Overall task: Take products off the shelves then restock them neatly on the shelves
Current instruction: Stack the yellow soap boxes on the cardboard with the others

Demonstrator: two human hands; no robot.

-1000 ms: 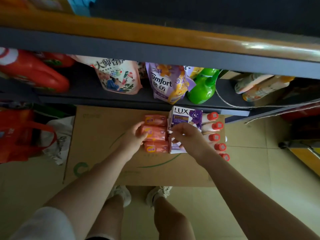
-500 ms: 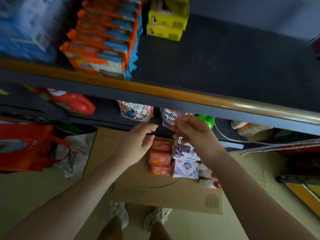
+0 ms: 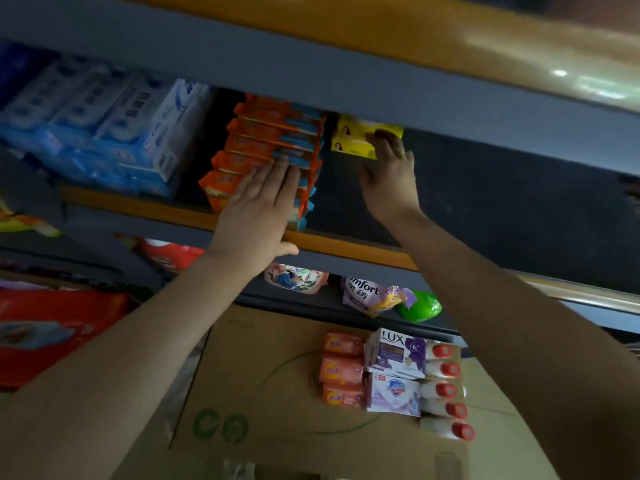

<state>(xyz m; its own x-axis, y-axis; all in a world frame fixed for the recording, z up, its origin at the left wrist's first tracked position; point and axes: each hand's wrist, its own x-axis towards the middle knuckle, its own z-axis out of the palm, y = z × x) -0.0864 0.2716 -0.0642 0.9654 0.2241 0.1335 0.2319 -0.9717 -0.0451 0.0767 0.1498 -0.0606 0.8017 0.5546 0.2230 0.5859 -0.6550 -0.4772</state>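
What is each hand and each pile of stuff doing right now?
left hand: flat, fingers straight, resting on the orange packs
right hand: fingers touching the yellow boxes
orange packs: stacked on the shelf
yellow boxes: stacked at the shelf's back
LUX box: lying on the cardboard box

left hand (image 3: pixel 258 206) flat on the orange soap packs (image 3: pixel 266 147), right hand (image 3: pixel 389 174) reaching the yellow boxes (image 3: pixel 356 140) on the shelf (image 3: pixel 346 242)
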